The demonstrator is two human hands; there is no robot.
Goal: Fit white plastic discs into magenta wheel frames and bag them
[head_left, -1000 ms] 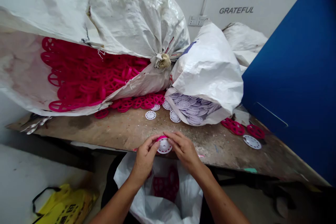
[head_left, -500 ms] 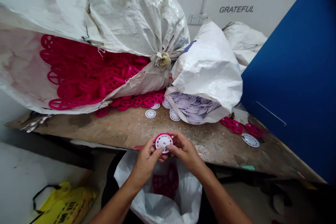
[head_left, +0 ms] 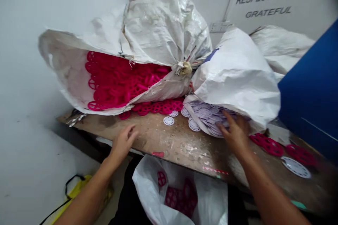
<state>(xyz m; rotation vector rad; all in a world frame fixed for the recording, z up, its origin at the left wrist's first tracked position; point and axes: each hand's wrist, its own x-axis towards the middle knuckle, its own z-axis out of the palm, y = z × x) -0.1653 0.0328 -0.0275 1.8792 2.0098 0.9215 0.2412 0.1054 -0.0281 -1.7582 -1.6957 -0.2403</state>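
- The right hand (head_left: 235,134), right of centre in the frame, reaches into the mouth of a white sack (head_left: 237,74); its thumb and forefinger are spread against the white discs (head_left: 204,113) heaped there. The other fingers are partly lost in shade, and whether they touch a disc I cannot tell.
- The left hand (head_left: 123,144), left of centre, hangs near the front edge of the brown surface (head_left: 185,149), its fingers loosely bent and partly spread.
- The white discs are slotted around the rim; they lie piled on one another inside the sack, and a few have spilled past its left lip.
- One loose disc (head_left: 169,121) lies flat near the middle of the frame, just beside the spilled ones.
- A larger sack (head_left: 166,28), upper left to centre, lies on its side with a knotted bunch facing the white sack; its wide mouth shows a mass of pink wheels (head_left: 116,82).
- More pink wheels lie in a row on the surface beneath that sack.
- At lower right, spoked pink pieces (head_left: 271,146) lie near another white disc (head_left: 296,167), beside a blue panel (head_left: 313,102).
- At bottom centre, an open white bag (head_left: 149,186) between dark-clothed legs holds further pink pieces (head_left: 182,197).
- A yellow bag (head_left: 87,182) shows at lower left, partly behind the left forearm.
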